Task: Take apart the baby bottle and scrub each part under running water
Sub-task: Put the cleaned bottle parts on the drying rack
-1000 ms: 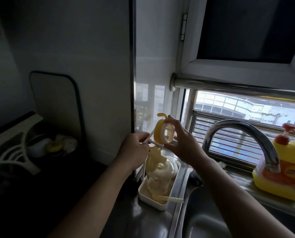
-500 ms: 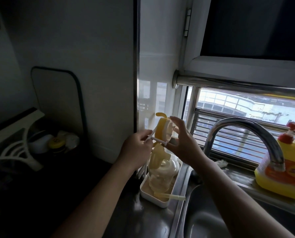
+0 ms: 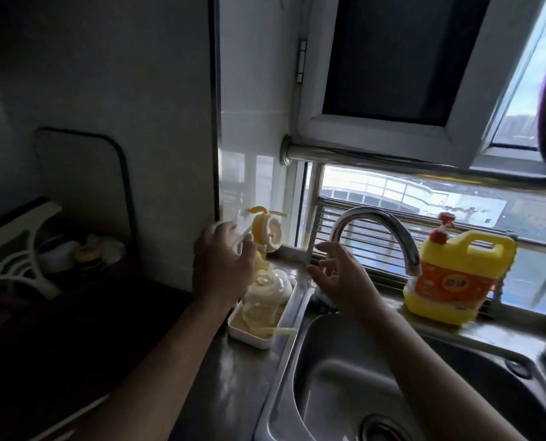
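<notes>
On the far left we make out a white rack (image 3: 17, 265) with some dishes behind it, too dark to identify. Moving right, our left hand (image 3: 222, 265) is up above the white tray (image 3: 249, 335), its fingers loosely curled around a thin white straw (image 3: 238, 241) and resting against the yellow bottle cap (image 3: 265, 235); the grip is partial, and motion blur keeps us from telling exactly how the fingers close. The cap stands on edge, its round pale face turned toward the window on the right and a yellow loop sticking out at its top left. Beneath it, the clear bottle body (image 3: 262, 300) sits in the tray beside the sink (image 3: 376, 377), its long axis roughly upright with a slight lean, neck upward; its pale parts blur together, so we cannot separate them. A second straw (image 3: 274, 331) lies across the tray's near end. Further right, our right hand (image 3: 338, 272) hovers empty with fingers spread, apart from the cap, just in front of the curved faucet (image 3: 376, 227). A yellow detergent jug (image 3: 456, 275) stands on the sill at right.
</notes>
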